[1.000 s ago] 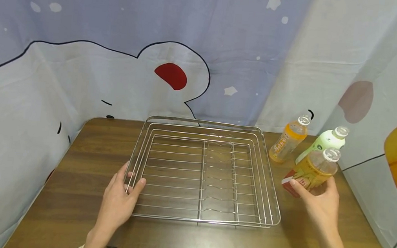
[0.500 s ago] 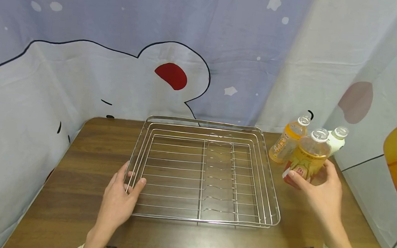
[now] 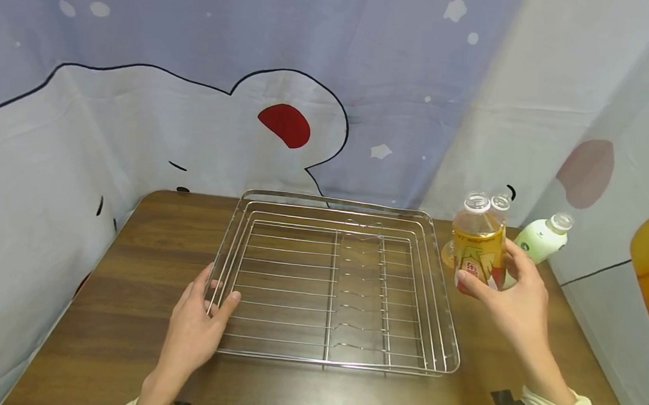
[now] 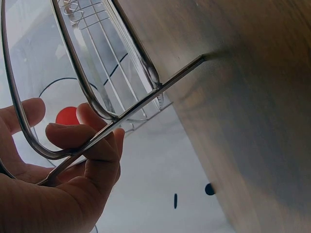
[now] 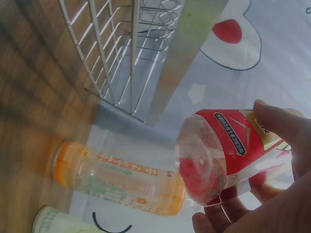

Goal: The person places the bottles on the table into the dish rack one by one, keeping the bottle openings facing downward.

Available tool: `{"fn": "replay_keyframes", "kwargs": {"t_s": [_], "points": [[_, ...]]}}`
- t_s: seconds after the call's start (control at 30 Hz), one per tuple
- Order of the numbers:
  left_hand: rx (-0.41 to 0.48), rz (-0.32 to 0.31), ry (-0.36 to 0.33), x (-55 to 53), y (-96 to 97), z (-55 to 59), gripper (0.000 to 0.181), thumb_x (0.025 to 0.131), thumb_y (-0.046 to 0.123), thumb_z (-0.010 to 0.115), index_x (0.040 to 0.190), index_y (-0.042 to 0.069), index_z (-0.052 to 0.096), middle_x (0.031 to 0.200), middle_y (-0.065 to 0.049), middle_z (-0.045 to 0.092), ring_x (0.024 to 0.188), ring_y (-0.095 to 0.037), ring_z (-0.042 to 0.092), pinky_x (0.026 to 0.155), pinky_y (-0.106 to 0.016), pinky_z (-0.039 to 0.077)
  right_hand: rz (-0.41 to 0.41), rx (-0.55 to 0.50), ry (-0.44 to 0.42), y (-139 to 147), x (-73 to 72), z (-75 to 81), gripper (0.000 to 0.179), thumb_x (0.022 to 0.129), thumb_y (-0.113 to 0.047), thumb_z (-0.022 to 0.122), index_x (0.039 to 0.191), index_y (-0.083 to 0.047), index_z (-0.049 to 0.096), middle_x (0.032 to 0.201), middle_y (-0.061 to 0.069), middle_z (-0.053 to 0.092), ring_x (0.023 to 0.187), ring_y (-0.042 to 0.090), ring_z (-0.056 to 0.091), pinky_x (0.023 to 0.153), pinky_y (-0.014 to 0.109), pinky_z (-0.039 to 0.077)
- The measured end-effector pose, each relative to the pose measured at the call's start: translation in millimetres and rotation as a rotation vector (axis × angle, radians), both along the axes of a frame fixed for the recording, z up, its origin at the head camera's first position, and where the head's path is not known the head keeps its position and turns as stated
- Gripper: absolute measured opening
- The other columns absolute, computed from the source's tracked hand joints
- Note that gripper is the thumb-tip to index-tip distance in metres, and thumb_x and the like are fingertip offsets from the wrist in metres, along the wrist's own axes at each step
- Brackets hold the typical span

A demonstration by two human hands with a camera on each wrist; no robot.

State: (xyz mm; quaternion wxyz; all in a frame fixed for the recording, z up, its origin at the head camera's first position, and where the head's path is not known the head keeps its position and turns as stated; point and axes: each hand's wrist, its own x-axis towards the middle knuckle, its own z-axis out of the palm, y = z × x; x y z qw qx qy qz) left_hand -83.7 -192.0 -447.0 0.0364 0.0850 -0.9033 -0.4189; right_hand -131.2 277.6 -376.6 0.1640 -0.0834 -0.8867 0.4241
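A metal wire rack basket (image 3: 288, 289) stands on the wooden table. My left hand (image 3: 196, 320) grips its left side near the front corner; in the left wrist view the fingers (image 4: 73, 136) curl round the wire bars. My right hand (image 3: 515, 299) holds an uncapped clear plastic bottle with a yellow and red label (image 3: 478, 251), right of the basket. In the right wrist view this bottle (image 5: 218, 155) is raised off the table, its base facing the camera. It partly hides an orange-labelled plastic bottle (image 3: 500, 206) standing behind it.
A pale green bottle (image 3: 542, 239) stands at the back right of the table (image 3: 307, 397). A printed curtain (image 3: 392, 92) hangs right behind the table and along its sides. The basket's right rim lies close to the bottles.
My right hand has carried the yellow and red bottle up and leftward, turning it more upright, from in front of the green bottle to in front of the orange one. My left hand stays put.
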Motion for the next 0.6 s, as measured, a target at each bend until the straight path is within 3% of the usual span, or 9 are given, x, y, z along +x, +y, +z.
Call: {"fn": "replay_keyframes", "kwargs": {"t_s": [0.13,0.23,0.33,0.6], "points": [[-0.001,0.0,0.008,0.1,0.3,-0.2,0.078,0.111,0.032,0.07,0.171,0.0,0.032,0.143,-0.021,0.062,0.084,-0.017,0.064,0.076,-0.037,0.049,0.024,0.027,0.031,-2.7,-2.5,1.5,0.09,0.084,-0.018,0.098,0.162,-0.01,0.055,0.155,0.024,0.06,0.141,0.044,0.054,0.112,0.068,0.04],[-0.006,-0.003,0.013,-0.2,0.5,-0.1,0.079,0.111,0.034,0.07,0.171,0.0,0.032,0.143,-0.02,0.062,0.084,-0.016,0.063,0.076,-0.037,0.049,0.027,0.083,0.048,-5.4,-2.3,2.1,0.092,0.081,-0.017,0.099,0.162,-0.009,0.056,0.151,0.023,0.06,0.133,0.039,0.056,0.104,0.053,0.044],[-0.008,-0.004,0.02,-0.1,0.1,-0.1,0.08,0.11,0.036,0.07,0.171,-0.001,0.032,0.143,-0.021,0.062,0.083,-0.014,0.063,0.075,-0.036,0.049,0.036,0.132,0.072,-10.8,-0.4,2.8,0.091,0.08,-0.017,0.101,0.16,-0.009,0.058,0.142,0.023,0.062,0.124,0.034,0.057,0.094,0.041,0.041],[0.002,0.0,-0.001,0.2,-0.1,-0.6,0.079,0.111,0.034,0.07,0.172,0.0,0.031,0.144,-0.02,0.062,0.083,-0.016,0.064,0.076,-0.037,0.05,0.097,0.145,0.105,-31.0,4.5,7.2,0.09,0.077,-0.017,0.103,0.157,-0.013,0.062,0.131,0.017,0.064,0.117,0.025,0.056,0.094,0.043,0.043]]}}
